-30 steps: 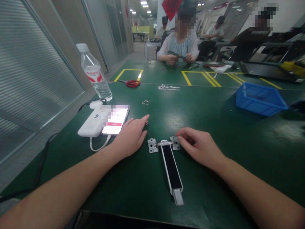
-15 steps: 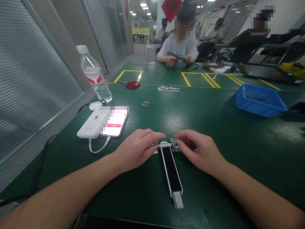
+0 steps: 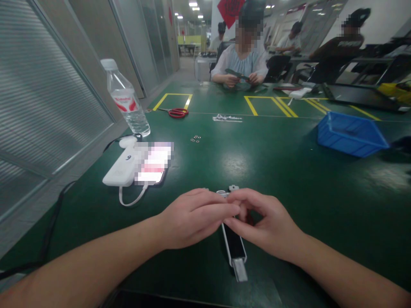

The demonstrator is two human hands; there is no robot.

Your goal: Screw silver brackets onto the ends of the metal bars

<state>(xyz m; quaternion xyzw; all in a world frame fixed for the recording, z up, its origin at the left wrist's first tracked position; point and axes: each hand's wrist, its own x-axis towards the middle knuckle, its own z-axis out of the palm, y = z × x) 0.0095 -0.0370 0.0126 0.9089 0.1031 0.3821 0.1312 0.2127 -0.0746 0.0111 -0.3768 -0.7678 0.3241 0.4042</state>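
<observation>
The left hand (image 3: 192, 220) and right hand (image 3: 265, 224) meet over the top of a metal latch (image 3: 234, 244), hiding it (whether either grips it, I cannot tell); a blue tray (image 3: 351, 135) sits ahead and right, its inside hard to make out

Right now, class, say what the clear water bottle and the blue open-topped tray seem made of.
The clear water bottle looks like glossy plastic: see-through, with shiny highlights. The blue tray seems moulded plastic, from its even colour and thin walls.
</observation>
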